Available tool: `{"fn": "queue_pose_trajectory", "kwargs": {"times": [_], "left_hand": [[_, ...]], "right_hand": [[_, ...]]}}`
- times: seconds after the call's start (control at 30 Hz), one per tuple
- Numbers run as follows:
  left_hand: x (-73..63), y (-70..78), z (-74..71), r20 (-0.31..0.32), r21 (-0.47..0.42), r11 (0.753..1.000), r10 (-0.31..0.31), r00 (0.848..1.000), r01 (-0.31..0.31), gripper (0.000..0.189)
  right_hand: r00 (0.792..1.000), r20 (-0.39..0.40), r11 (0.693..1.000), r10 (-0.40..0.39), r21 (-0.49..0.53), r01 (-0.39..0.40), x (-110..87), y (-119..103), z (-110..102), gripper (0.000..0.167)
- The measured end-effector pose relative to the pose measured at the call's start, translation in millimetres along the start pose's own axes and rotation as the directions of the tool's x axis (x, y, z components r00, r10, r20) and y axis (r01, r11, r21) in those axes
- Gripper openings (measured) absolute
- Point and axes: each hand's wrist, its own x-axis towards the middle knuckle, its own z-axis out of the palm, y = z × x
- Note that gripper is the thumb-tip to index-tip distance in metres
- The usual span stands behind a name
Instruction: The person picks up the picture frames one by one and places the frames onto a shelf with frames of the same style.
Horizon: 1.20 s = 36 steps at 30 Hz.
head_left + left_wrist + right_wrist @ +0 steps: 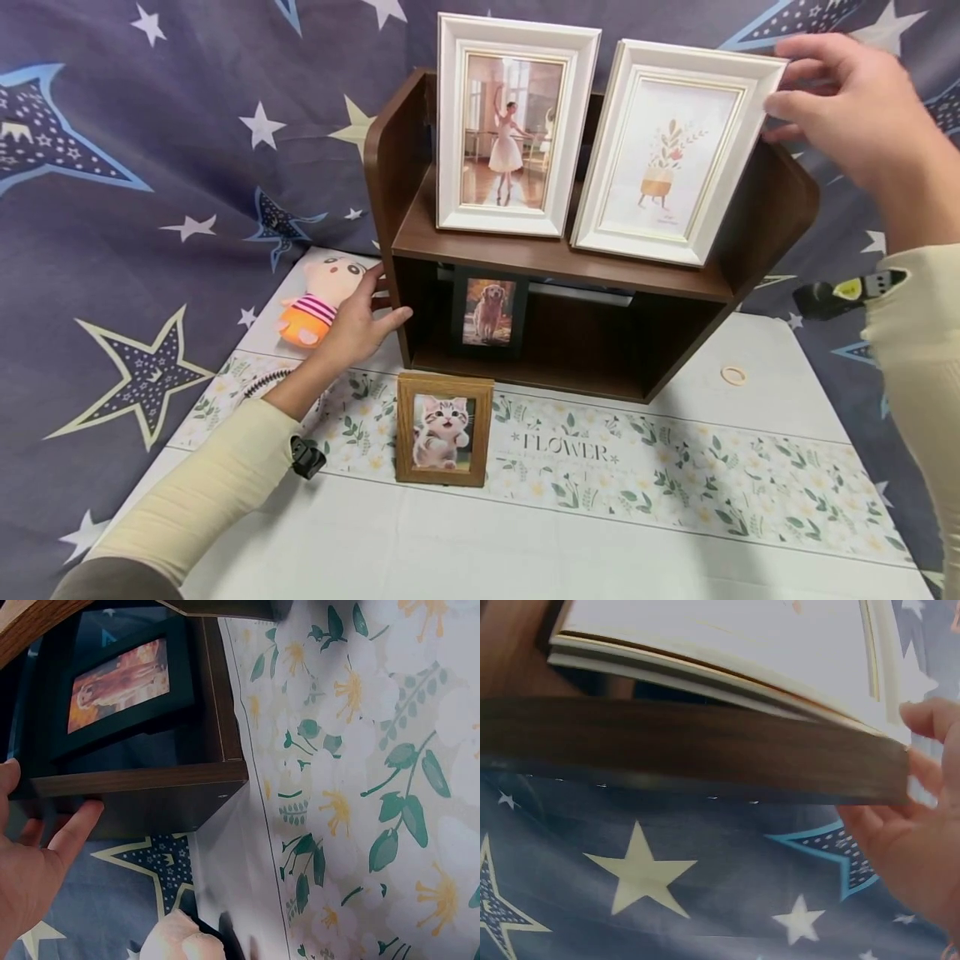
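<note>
A dark brown wooden shelf stands against the curtain. My left hand grips its left side panel, thumb at the front edge and fingers along the outer face. On the upper board lean two white picture frames, one with a ballerina print and one with a potted-plant print. At the upper right corner of the plant frame, my right hand pinches the edge; in the right wrist view some fingers lie by the side panel. A black frame with a dog picture stands in the lower compartment.
A wooden frame with a kitten picture stands on the table in front of the shelf. Left of the shelf sits a plush doll, with a black coiled item nearby. A small ring lies to the right.
</note>
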Motion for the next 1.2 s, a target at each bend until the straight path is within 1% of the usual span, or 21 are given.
{"fn": "queue_pose_trajectory", "kwargs": {"times": [0.07, 0.1, 0.17, 0.23, 0.27, 0.33, 0.37, 0.4, 0.47, 0.53, 0.6, 0.63, 0.67, 0.77, 0.83, 0.87, 0.93, 0.97, 1.03, 1.1, 1.2], "left_hand": [[0.2, -0.3, 0.1, -0.001, 0.004, 1.0, 0.001, 1.0, -0.001, 0.08], [0.3, -0.3, 0.2, -0.001, 0.004, 1.0, 0.002, 1.0, -0.002, 0.08], [0.5, -0.1, 0.4, -0.002, 0.003, 1.0, 0.001, 1.0, -0.001, 0.08], [0.5, 0.4, 0.8, -0.001, 0.0, 1.0, -0.001, 1.0, 0.001, 0.08], [0.5, 0.7, 1.1, 0.001, -0.001, 1.0, -0.004, 1.0, 0.004, 0.08], [0.4, 1.5, 1.7, 0.005, -0.002, 1.0, -0.009, 1.0, 0.009, 0.08], [0.3, 1.8, 1.9, 0.007, -0.002, 1.0, -0.012, 1.0, 0.012, 0.079], [0.4, 2.0, 2.2, 0.008, -0.002, 1.0, -0.013, 1.0, 0.013, 0.079], [0.7, 2.3, 2.6, 0.008, -0.002, 1.0, -0.013, 1.0, 0.013, 0.079], [0.9, 2.1, 2.6, 0.005, -0.004, 1.0, -0.009, 1.0, 0.009, 0.079], [1.1, 1.8, 2.2, 0.0, -0.006, 1.0, -0.002, 1.0, 0.002, 0.079], [1.1, 1.6, 2.0, -0.002, -0.007, 1.0, 0.0, 1.0, -0.001, 0.08], [1.1, 1.2, 1.7, -0.005, -0.007, 1.0, 0.003, 1.0, -0.003, 0.08], [1.6, 0.4, 1.6, -0.008, -0.011, 1.0, 0.011, 1.0, -0.011, 0.079], [2.2, 0.0, 2.0, -0.008, -0.014, 1.0, 0.016, 1.0, -0.016, 0.079], [2.5, -0.1, 2.3, -0.009, -0.015, 1.0, 0.02, 1.0, -0.02, 0.079], [3.0, 0.3, 2.7, -0.013, -0.018, 1.0, 0.024, 1.0, -0.024, 0.078], [3.0, 0.5, 2.7, -0.016, -0.017, 1.0, 0.024, 1.0, -0.024, 0.078], [2.9, 0.9, 2.3, -0.022, -0.016, 1.0, 0.024, 0.999, -0.024, 0.078], [2.6, 1.2, 1.8, -0.025, -0.016, 1.0, 0.02, 0.999, -0.02, 0.078], [2.1, 1.0, 1.5, -0.025, -0.012, 1.0, 0.015, 1.0, -0.016, 0.078]], "right_hand": [[0.997, -0.073, 0.994, -0.004, -0.11, -0.004, -11.0, -2.8, 0.4, 0.058], [0.993, -0.118, 0.99, -0.013, -0.143, -0.004, -16.3, -4.4, 0.5, 0.057], [0.975, -0.218, 0.981, -0.042, -0.194, -0.001, -26.9, -6.7, 0.9, 0.055], [0.95, -0.303, 0.983, -0.072, -0.183, 0.016, -37.5, -7.1, 2.3, 0.052], [0.938, -0.334, 0.985, -0.093, -0.17, 0.037, -42.9, -5.9, 3.7, 0.05], [0.916, -0.373, 0.987, -0.149, -0.116, 0.113, -54.9, -1.8, 8.1, 0.047], [0.909, -0.379, 0.984, -0.176, -0.1, 0.148, -61.8, 0.6, 11.1, 0.046], [0.901, -0.378, 0.977, -0.213, -0.074, 0.2, -68.7, 3.2, 14.4, 0.045], [0.888, -0.355, 0.954, -0.292, -0.045, 0.296, -83.3, 7.4, 21.8, 0.044], [0.876, -0.311, 0.924, -0.368, -0.018, 0.382, -98.5, 9.9, 31.3, 0.044], [0.861, -0.25, 0.885, -0.443, 0.033, 0.465, -111.8, 11.1, 44.1, 0.045], [0.855, -0.215, 0.867, -0.471, 0.066, 0.494, -118.0, 11.4, 52.2, 0.046], [0.845, -0.182, 0.847, -0.503, 0.091, 0.524, -123.8, 12.0, 61.4, 0.047], [0.816, -0.089, 0.786, -0.571, 0.228, 0.575, -137.3, 14.3, 92.4, 0.051], [0.804, -0.042, 0.759, -0.594, 0.304, 0.576, -145.1, 16.1, 114.1, 0.051], [0.8, -0.018, 0.754, -0.599, 0.325, 0.571, -148.1, 17.3, 124.5, 0.052], [0.803, 0.029, 0.754, -0.595, 0.368, 0.545, -153.1, 20.6, 145.1, 0.051], [0.809, 0.051, 0.76, -0.585, 0.383, 0.525, -155.3, 22.1, 155.4, 0.05], [0.823, 0.109, 0.786, -0.557, 0.39, 0.48, -159.4, 25.8, 175.1, 0.048], [0.833, 0.165, 0.803, -0.528, 0.416, 0.426, -163.9, 28.7, 194.5, 0.046], [0.839, 0.239, 0.821, -0.489, 0.451, 0.35, -171.7, 31.9, 222.8, 0.045]]}}
